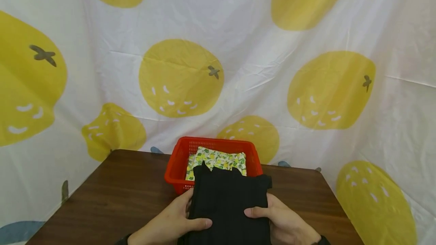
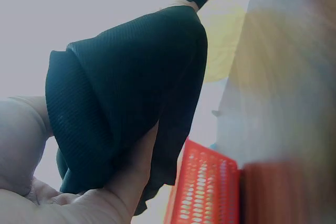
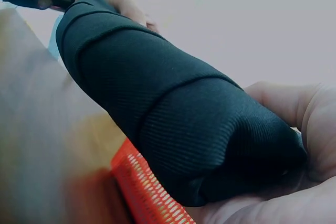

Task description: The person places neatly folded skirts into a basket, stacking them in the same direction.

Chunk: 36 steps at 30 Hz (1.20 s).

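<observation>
A folded black cloth (image 1: 229,207) is held up between both hands in front of the basket. Its fabric looks ribbed in the wrist views, and its exact kind cannot be told. My left hand (image 1: 170,216) grips the left side, thumb on the near face and fingers behind. The right hand (image 1: 284,218) holds the opposite side the same way. In the left wrist view, the cloth (image 2: 121,87) hangs in loose layers. Rounded folds of the cloth (image 3: 157,77) show in the right wrist view. Most fingertips are hidden behind it.
Beyond the cloth, a red plastic basket (image 1: 175,165) with perforated walls stands on the dark wooden table (image 1: 133,188). Inside lies folded white fabric with a yellow and green print (image 1: 221,158). A white curtain with large lemons (image 1: 252,59) surrounds the table's back and sides.
</observation>
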Available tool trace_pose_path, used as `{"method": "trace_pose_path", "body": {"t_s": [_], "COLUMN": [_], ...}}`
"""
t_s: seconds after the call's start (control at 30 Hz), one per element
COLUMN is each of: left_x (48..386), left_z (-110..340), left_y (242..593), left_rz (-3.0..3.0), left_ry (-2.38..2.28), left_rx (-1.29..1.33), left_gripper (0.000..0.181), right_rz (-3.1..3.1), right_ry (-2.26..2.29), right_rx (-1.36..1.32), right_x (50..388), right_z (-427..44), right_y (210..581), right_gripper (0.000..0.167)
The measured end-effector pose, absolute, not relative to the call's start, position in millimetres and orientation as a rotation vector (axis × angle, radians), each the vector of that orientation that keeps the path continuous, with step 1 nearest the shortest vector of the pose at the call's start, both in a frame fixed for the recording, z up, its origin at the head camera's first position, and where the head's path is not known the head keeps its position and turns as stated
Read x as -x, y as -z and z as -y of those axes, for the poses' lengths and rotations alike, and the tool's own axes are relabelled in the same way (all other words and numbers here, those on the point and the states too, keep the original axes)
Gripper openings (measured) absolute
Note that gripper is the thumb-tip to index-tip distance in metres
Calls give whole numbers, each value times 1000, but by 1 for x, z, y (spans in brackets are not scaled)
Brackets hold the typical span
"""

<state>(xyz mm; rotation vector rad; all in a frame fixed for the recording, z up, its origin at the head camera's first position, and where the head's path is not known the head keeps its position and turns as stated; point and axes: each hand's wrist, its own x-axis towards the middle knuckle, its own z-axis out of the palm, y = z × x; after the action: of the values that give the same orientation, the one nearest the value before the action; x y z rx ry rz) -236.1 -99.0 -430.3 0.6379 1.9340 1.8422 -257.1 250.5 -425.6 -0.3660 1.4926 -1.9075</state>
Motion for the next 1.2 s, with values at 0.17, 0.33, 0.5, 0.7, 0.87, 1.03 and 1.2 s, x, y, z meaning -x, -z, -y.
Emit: {"method": "trace_pose_path", "body": {"t_s": [0.17, 0.33, 0.5, 0.7, 0.87, 1.03, 1.2], "left_x": [249, 271, 297, 332, 358, 379, 397], "left_z": [102, 106, 107, 104, 102, 100, 100], "left_y": [416, 410, 406, 405, 405, 403, 403], "left_rz": [-1998, -2089, -2168, -2259, -2274, -2274, -2387], "left_ry": [-1840, -1819, -1810, -1829, -1851, -1845, -1743], "left_rx": [-588, -563, -533, -452, -421, -374, -318], "left_gripper": [99, 104, 106, 94, 85, 89, 97], "right_rz": [-1631, -1683, -1726, -1839, -1944, -2017, -2066], "right_ry": [1908, 1928, 1957, 1951, 1942, 1956, 1956], "right_rx": [387, 397, 386, 338, 282, 239, 166], "right_x": [272, 294, 317, 351, 380, 403, 419], "right_z": [-243, -235, -227, -218, -209, -202, -194], "right_y": [410, 401, 394, 385, 382, 384, 390], "right_gripper": [68, 76, 80, 75, 65, 64, 70]}}
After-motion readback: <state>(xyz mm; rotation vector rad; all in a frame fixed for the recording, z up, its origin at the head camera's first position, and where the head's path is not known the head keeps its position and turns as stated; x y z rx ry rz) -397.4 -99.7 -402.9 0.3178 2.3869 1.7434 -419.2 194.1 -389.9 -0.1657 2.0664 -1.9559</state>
